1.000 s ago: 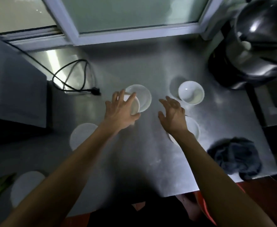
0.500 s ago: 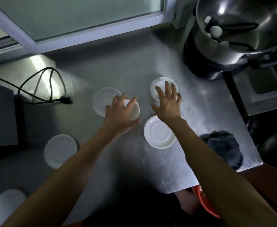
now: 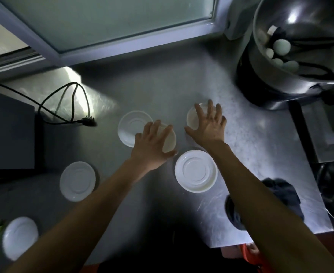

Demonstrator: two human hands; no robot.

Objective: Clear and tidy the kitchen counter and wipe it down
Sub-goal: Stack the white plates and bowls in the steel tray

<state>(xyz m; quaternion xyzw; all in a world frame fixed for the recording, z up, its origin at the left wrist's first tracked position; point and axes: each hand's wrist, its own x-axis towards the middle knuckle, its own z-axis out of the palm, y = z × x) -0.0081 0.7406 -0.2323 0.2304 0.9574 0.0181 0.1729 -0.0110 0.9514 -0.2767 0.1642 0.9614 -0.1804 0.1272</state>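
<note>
Right hand now covering upright bowl

The surface is brushed metal, dully shiny and finely scratched. The saucers look like smooth glossy white ceramic. The big pot is polished metal; the rag is dark matt cloth.

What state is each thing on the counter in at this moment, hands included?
Left hand: fingers curled over a small white bowl, gripping it.
Right hand: fingers spread above a second bowl; contact unclear.
Four saucers: lying flat, separate, unstacked.
Dark cloth: crumpled near the counter edge.
Power cord: looped, plug lying loose.
Steel pot: uncovered, eggs inside.
</note>
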